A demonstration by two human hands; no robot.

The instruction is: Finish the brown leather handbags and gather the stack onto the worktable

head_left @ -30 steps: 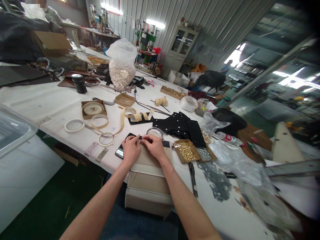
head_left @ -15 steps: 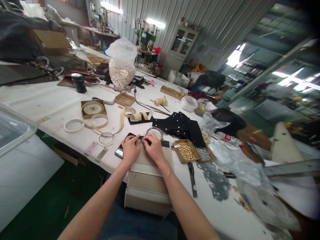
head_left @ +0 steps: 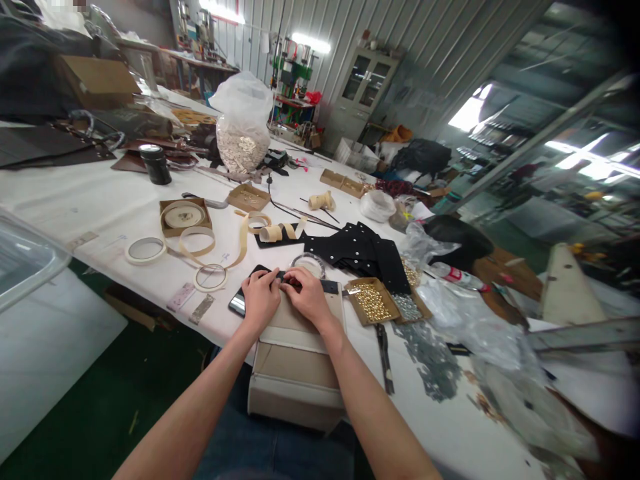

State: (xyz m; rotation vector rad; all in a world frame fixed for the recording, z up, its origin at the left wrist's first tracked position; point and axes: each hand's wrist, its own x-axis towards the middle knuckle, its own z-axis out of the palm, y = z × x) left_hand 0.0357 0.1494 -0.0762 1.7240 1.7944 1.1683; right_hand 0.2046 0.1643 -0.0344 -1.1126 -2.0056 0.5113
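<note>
A beige leather bag piece (head_left: 295, 360) lies over the near edge of the white table (head_left: 90, 207), hanging toward my lap. My left hand (head_left: 261, 299) and my right hand (head_left: 306, 298) meet at its far edge, fingers curled and pinched together there on something too small to make out. A black phone (head_left: 240, 303) lies just left of my left hand. A small cardboard tray of gold studs (head_left: 371, 303) sits to the right of my right hand, with a tray of silver studs (head_left: 407, 308) beside it.
Rolls of tape (head_left: 145, 250) and beige strap (head_left: 240, 243) lie to the left. Black leather pieces (head_left: 363, 250) lie beyond the hands. A bag of pale parts (head_left: 243, 143) stands farther back. Clear plastic bags (head_left: 470, 320) crowd the right. A dark tool (head_left: 385, 357) lies near the edge.
None of the things on the table have moved. My hands stay pinched at the beige piece's far edge with only slight finger shifts; the view drifted a little.
</note>
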